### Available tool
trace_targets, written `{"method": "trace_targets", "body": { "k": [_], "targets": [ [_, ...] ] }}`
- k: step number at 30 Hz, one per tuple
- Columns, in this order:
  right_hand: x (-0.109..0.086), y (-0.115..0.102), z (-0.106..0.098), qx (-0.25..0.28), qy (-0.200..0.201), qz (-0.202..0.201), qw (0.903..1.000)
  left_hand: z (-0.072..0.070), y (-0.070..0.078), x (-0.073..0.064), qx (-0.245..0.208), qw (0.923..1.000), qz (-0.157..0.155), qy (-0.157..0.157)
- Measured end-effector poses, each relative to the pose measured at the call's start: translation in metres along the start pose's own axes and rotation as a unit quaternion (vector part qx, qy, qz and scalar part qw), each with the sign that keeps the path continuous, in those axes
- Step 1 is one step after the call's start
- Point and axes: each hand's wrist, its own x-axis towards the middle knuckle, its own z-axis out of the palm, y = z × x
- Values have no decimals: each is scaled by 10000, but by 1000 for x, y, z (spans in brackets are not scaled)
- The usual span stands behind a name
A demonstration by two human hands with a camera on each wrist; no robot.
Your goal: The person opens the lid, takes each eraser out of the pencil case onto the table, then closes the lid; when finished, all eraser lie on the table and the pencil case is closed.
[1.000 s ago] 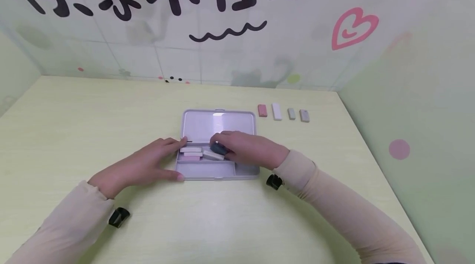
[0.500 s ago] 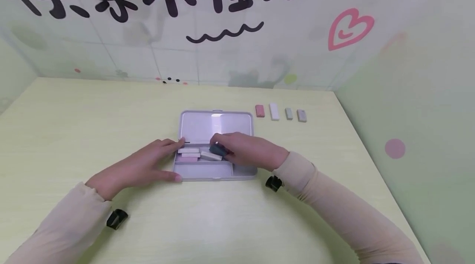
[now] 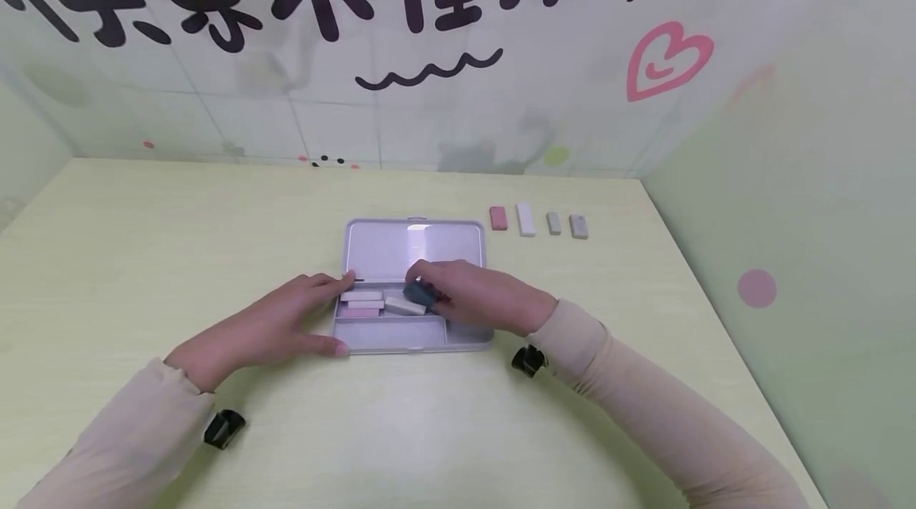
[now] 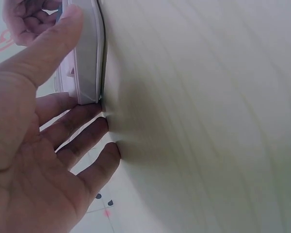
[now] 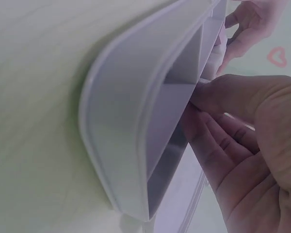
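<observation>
A lavender pencil case (image 3: 390,332) lies open on the table, its lid (image 3: 379,246) folded back. My right hand (image 3: 483,294) pinches a dark blue-grey eraser (image 3: 419,294) over the back compartment. In the right wrist view, thumb and fingertips meet beside the divider (image 5: 182,83). Just left of the dark eraser sits a whitish block (image 3: 405,307). White bars (image 3: 362,297) and a pink one (image 3: 360,313) fill the compartment's left end. My left hand (image 3: 268,326) spans the case's left end, thumb at the front corner, fingers near the hinge, some fingertips touching the table.
Behind the case to the right, a row of small blocks stands apart: pink (image 3: 498,218), white (image 3: 525,219), a small grey one (image 3: 554,223) and a larger grey one (image 3: 579,227). Walls border the table (image 3: 401,429) at the back and right.
The head view has shifted slightly, so the scene sits a little lower and further left. Both hands stay nearly still, with the dark eraser still in the right fingers.
</observation>
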Motion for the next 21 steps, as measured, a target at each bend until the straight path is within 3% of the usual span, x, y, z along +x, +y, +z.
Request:
{"method": "trace_targets", "body": {
  "k": [5,21],
  "targets": [
    [-2,0,1,445,117,323,9984,0,-1,0,33,10000,56,26],
    [-29,28,-4,1487,748,605,9842,1,-3,-2,95,9998,128,72]
  ]
}}
